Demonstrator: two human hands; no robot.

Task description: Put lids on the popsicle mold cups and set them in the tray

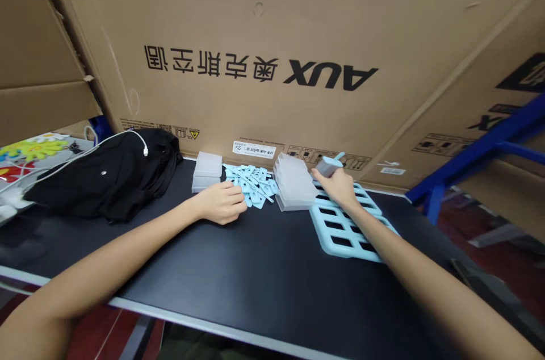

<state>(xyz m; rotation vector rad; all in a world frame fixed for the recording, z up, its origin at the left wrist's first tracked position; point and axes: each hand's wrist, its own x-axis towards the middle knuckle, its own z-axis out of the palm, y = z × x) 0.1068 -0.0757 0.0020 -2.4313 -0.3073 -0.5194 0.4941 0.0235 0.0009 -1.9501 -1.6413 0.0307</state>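
Observation:
My left hand [221, 202] rests on the black table with its fingers curled at the near edge of a pile of light blue flat plastic pieces [252, 183]; whether it grips one I cannot tell. My right hand [336, 183] is closed on a small clear plastic box [328, 166] with a light blue piece sticking out of its top. It holds the box over the far end of a light blue tray with rectangular slots [344, 222]. A stack of clear plastic boxes [293, 183] stands between the pile and the tray.
A second, smaller stack of clear boxes [207, 171] stands left of the pile. A black bag [111, 177] with a white cable [128, 138] lies at the left. Big cardboard boxes [272, 47] wall the back. A blue metal frame [477, 155] stands right.

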